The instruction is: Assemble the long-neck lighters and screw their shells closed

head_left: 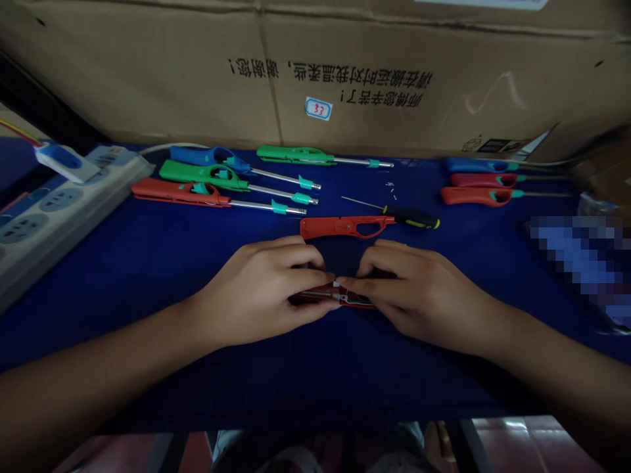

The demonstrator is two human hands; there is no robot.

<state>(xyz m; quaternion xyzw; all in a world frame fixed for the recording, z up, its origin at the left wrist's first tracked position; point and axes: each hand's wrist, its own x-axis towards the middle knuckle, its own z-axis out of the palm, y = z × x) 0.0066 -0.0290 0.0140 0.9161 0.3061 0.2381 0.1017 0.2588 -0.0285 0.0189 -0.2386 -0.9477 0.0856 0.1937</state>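
Observation:
My left hand (269,289) and my right hand (419,289) meet at the middle of the blue table, fingers curled. Between them they pinch an opened red lighter body (340,299) with a metal tube inside; most of it is hidden under my fingers. Just behind my hands lies a separate red lighter shell half (345,226). A small screwdriver (411,218) with a black and yellow handle rests beside the shell, and tiny screws (392,190) lie behind it.
Several long-nosed lighters (221,180) in red, green and blue lie at the back left, three more lighters (486,180) at the back right. A white power strip (54,210) sits on the left. A cardboard box wall (315,72) closes the back. A blurred patch covers the right edge.

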